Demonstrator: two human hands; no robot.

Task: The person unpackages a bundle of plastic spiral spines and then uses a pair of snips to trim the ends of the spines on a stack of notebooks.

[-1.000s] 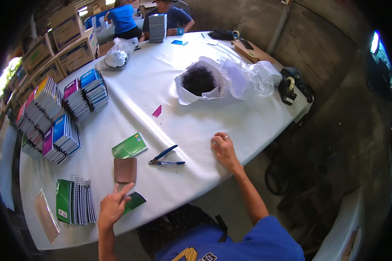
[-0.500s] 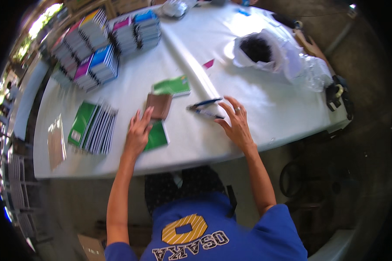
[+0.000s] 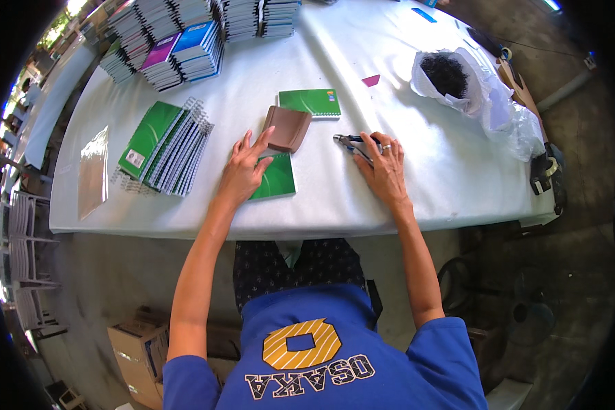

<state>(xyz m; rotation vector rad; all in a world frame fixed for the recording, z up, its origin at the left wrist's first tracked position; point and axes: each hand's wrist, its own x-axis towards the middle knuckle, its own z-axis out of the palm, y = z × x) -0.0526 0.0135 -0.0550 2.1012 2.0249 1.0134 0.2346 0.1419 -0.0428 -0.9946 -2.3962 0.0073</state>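
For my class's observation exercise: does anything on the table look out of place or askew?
A small pink scrap lies alone on the white cloth. The brown block sits at a slant between two green notebooks, out of line with the upper one.

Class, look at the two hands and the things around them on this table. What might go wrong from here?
1. The cutters at the right hand point toward the left; a careless swing might nick the left hand.
2. The brown block appears to overlap two green notebooks; a nudge from the nearby left hand could shift it.
3. The fanned spiral notebooks lie unevenly; a bump might spread them.
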